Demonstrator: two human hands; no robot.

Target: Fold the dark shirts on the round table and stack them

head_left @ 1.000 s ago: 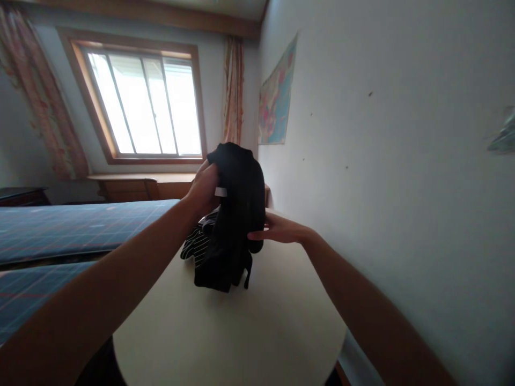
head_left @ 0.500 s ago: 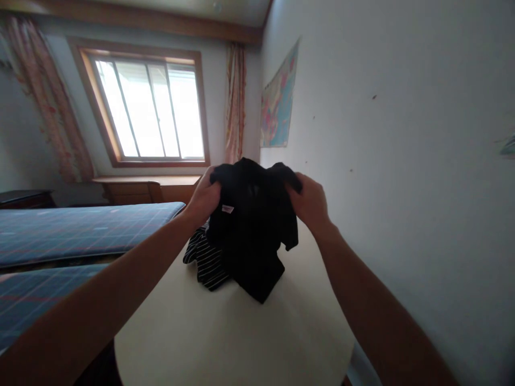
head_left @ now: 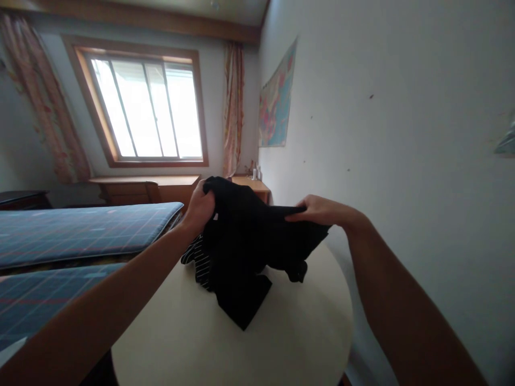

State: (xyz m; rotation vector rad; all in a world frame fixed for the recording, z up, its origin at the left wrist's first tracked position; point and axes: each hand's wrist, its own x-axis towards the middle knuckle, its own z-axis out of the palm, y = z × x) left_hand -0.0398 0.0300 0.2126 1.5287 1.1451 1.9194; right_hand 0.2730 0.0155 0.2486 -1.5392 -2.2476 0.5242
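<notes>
Head view: I am holding a black garment (head_left: 241, 230) up over the near part of a round white table (head_left: 225, 354). My left hand (head_left: 198, 208) is clenching its upper left edge, fingers curling into the fabric, while my right hand (head_left: 322, 210) is pinching the upper right side between thumb and fingers, drawing that edge fairly taut. As far as I am seeing, the cloth is partly opening out between my hands; its middle is sagging in folds and its lower corner is hanging at the tabletop, so it is neither lying flat nor forming a neat shape. Beside and partly beneath it, a striped cloth (head_left: 200, 262) is lying crumpled. As for containers, small bottles (head_left: 256, 172) are standing on the far desk (head_left: 255, 186); I cannot tell what they are holding. A plaid mattress (head_left: 80, 230) is lying to my left.
</notes>
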